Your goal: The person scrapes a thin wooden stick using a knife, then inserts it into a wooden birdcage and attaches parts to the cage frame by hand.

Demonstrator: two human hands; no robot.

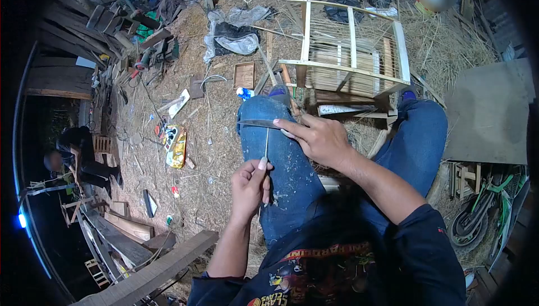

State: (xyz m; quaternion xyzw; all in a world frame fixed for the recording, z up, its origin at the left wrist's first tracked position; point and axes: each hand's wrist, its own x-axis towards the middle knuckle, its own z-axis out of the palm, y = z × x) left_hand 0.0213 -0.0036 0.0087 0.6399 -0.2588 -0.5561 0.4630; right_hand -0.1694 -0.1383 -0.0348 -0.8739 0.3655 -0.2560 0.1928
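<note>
My left hand (250, 189) pinches a thin pale stick (266, 146) between thumb and fingers. The stick stands up from the hand, above my jeans-covered thigh (292, 182). Closed round the handle of a knife (254, 123) is my right hand (321, 142), its index finger laid along the blade. The blade points left and crosses the stick's upper end, seemingly touching it. My right fingers hide the knife's handle. Pale shavings dot the jeans.
Beyond my knees, a wooden frame cage with thin bars (352, 73) lies on the straw-strewn ground. A small wooden box (243, 76) and a yellow packet (178, 151) lie further left. A wooden beam (151, 275) is at lower left. Another person (84, 151) sits at far left.
</note>
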